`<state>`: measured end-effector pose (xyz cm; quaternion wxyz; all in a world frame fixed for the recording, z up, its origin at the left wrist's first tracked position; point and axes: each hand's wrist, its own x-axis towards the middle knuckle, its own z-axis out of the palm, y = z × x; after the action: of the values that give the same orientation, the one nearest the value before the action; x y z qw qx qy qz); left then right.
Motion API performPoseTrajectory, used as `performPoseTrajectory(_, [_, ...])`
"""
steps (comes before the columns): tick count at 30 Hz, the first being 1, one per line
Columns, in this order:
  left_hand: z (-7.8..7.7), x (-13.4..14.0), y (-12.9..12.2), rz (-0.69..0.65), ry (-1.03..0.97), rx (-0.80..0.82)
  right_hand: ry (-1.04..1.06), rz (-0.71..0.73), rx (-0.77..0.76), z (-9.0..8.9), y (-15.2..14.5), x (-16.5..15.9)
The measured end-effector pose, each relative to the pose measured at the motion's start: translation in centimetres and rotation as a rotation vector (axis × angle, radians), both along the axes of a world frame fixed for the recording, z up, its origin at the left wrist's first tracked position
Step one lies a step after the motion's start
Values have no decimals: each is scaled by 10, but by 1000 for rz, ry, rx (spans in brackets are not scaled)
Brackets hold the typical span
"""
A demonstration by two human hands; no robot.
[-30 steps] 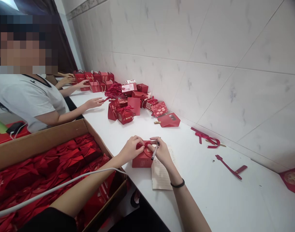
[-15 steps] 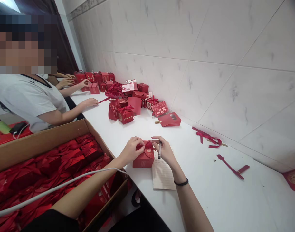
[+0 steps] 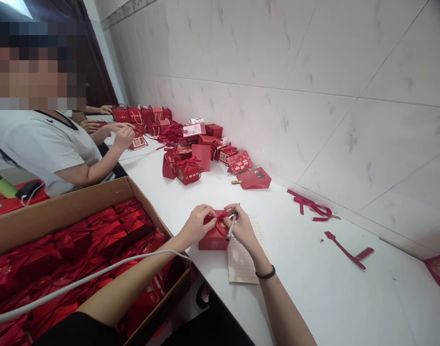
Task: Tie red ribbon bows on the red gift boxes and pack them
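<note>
A small red gift box (image 3: 213, 240) stands on the white table, partly over a lined sheet of paper (image 3: 243, 269). On its top is a red ribbon bow (image 3: 220, 216). My left hand (image 3: 196, 225) pinches the left side of the bow. From the right, my right hand (image 3: 243, 226) has a pen (image 3: 233, 226) tucked between its fingers, pointing down, while its fingertips touch the ribbon's right side. The fingertips partly cover the bow.
At left, a cardboard carton (image 3: 133, 192) holds many red boxes; a white cable (image 3: 97, 276) crosses it. Assorted red boxes (image 3: 189, 171) lie along the wall. Ribbon pieces (image 3: 346, 250) lie at right. A co-worker (image 3: 43, 144) handles a red box at far left.
My right hand has shifted slightly left onto the ribbon, and the pen has tilted. My left hand stays put. The co-worker's hands have come together over a box.
</note>
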<state>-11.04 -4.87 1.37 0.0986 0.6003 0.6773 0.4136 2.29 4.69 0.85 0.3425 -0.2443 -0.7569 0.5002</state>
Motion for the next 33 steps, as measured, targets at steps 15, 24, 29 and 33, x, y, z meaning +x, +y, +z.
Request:
performPoseTrajectory(15, [1, 5, 2, 47, 34, -43, 46, -99, -31, -4, -2, -4])
performPoseTrajectory(24, [-2, -3, 0, -28, -78, 0, -11, 42, -34, 9, 4, 9])
performPoseTrajectory(29, [-1, -2, -1, -37, -86, 15, -19, -108, -36, 4, 3, 2])
performPoseTrajectory(33, [-2, 0, -2, -2, -94, 56, -2, -19, -40, 2, 5, 1])
